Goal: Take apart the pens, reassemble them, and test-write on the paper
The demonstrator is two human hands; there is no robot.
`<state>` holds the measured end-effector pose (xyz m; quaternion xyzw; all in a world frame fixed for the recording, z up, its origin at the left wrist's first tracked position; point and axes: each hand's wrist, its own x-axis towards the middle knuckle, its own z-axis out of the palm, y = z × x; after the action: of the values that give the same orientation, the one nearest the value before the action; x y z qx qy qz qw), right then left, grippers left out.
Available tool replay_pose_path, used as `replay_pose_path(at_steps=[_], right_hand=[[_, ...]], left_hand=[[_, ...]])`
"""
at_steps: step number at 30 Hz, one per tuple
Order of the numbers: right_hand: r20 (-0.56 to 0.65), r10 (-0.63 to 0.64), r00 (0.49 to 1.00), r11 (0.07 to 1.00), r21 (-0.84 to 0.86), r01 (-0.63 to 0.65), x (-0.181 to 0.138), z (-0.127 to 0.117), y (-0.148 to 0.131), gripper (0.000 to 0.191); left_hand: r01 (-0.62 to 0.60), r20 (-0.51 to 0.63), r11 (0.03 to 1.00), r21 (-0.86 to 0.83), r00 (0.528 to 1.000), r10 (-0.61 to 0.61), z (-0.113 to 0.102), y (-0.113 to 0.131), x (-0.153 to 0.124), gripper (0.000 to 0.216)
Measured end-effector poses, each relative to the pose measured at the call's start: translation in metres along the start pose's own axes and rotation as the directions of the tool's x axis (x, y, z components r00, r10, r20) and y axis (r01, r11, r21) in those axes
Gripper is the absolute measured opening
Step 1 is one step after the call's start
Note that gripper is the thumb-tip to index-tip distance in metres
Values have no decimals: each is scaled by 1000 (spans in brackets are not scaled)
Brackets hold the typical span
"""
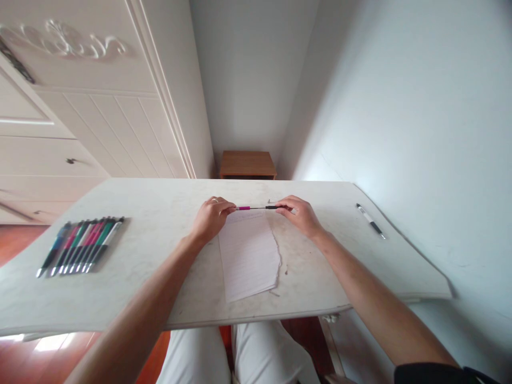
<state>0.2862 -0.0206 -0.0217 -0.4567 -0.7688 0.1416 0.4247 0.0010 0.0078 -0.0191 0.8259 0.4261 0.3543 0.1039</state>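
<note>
Above the top of a torn sheet of lined paper (250, 258), my two hands hold the halves of a pen in line with each other. Pinched in my left hand (214, 217) is the magenta pen barrel (244, 208), its other end hidden by the fingers. My right hand (300, 215) grips the black front section (271, 207) between thumb and fingers. A thin dark refill (258, 208) bridges the gap between the halves. Just behind them is a tiny metallic piece (269, 201), too small to name.
Several pens (82, 246) with coloured barrels lie side by side at the left of the white table (160, 202). A single white and black pen (371, 221) lies at the right. Dark scraps (286, 269) sit beside the paper. A wall (420, 133) borders the right side.
</note>
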Motion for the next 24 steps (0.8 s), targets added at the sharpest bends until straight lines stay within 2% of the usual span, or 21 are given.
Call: replay_pose_path(at_steps=[16,24], right_hand=[[32,-66,997,994,90,63,-2,11,-9,23],[15,-98,995,992,76,97,-3,11,-17,22]], left_hand=[[-161,-9,987,-10,987,161,6,14,-2,16],[-145,-22,989,-36,989,144,7,15,-4,17]])
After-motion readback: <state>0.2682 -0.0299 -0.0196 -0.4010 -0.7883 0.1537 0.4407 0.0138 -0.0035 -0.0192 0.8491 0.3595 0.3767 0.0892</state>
